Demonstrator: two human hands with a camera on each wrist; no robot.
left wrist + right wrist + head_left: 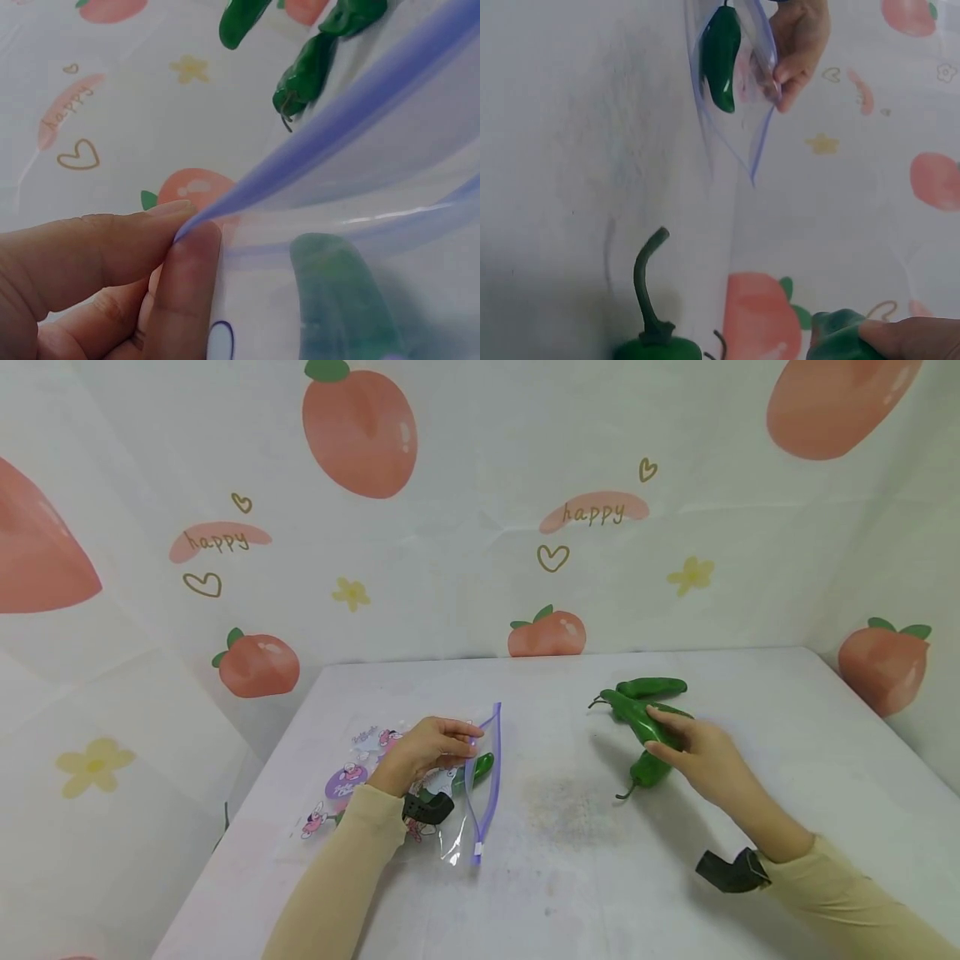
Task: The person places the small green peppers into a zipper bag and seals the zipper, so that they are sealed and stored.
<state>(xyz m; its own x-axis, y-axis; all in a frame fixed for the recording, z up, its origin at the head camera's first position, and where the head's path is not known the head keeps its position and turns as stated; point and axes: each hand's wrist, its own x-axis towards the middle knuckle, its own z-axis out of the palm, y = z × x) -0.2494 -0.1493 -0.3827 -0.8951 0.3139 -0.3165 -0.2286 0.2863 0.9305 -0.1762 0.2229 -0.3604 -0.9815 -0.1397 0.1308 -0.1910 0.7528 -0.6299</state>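
Note:
My left hand (431, 747) pinches the purple-edged mouth of a clear zip bag (491, 785) printed with cartoon figures. In the left wrist view, the thumb and a finger (191, 277) grip the purple rim (300, 150). Inside the bag lies a green pepper (721, 60), just behind the mouth, which gapes in the right wrist view. My right hand (708, 764) holds another green pepper (630, 710) between thumb and fingers, over the pile on the right. Beside and beneath it lie a green pepper (656, 687) at the back and one (648, 771) nearer me.
A white table (555, 893) carries everything, with a greyish stain (570, 810) between bag and peppers. Behind it hangs a white cloth backdrop (450, 577) printed with peaches, hearts and flowers. Dark wrist mounts (735, 870) sit on both forearms.

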